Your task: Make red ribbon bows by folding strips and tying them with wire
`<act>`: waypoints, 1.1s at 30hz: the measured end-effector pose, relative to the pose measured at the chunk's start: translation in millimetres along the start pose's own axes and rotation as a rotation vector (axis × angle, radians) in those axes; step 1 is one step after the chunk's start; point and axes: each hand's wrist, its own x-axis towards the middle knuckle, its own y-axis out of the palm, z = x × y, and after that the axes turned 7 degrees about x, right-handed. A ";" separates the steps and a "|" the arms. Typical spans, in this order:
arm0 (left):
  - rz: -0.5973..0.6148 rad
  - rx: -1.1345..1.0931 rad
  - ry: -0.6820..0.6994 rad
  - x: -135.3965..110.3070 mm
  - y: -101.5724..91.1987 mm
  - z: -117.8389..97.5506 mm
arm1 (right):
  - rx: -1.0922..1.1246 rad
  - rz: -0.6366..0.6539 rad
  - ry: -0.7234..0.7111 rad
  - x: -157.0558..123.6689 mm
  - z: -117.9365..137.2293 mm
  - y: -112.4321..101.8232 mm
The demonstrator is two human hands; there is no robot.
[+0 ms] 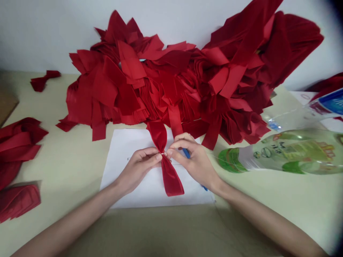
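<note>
A red velvet ribbon (173,178) lies lengthwise above a white sheet of paper (118,185), gathered narrow at its middle. My left hand (139,166) is closed on that gathered waist from the left, thumb and forefinger pinching it. From the right, my right hand (194,160) pinches a thin pale thread (164,153) at the same waist. The thread appears to trail right toward a bottle. Under my right hand a blue object (186,152) shows only in part, so its kind is hidden. Printed lines are partly visible on the paper.
A big heap of cut red ribbons (160,85) stands behind the paper against the wall. More red ribbon pieces (18,150) lie at left. On the right lie a green-capped bottle (294,151) and a clear bottle with a blue label (331,101).
</note>
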 end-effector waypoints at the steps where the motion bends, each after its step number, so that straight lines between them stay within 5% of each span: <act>1: 0.001 0.005 -0.002 -0.2 -0.1 0.1 | -0.017 0.001 -0.008 -0.1 -0.6 0.3; 10: -0.164 0.319 0.007 -0.7 4.6 -0.1 | -0.256 -0.055 -0.144 -3.5 -12.3 9.0; 17: -0.175 0.390 0.012 -4.8 7.4 -7.0 | -0.269 -0.110 -0.175 -5.7 -8.4 10.1; 21: -0.222 0.359 0.046 -5.5 6.0 -2.0 | -0.212 -0.094 -0.159 -6.5 -6.6 12.1; 27: -0.292 0.303 0.074 -5.3 6.6 -0.8 | 0.141 -0.034 0.059 -1.7 -9.5 13.1; 33: -0.252 0.241 0.055 -4.9 6.6 -2.6 | 0.205 -0.004 0.101 -0.2 -7.4 10.5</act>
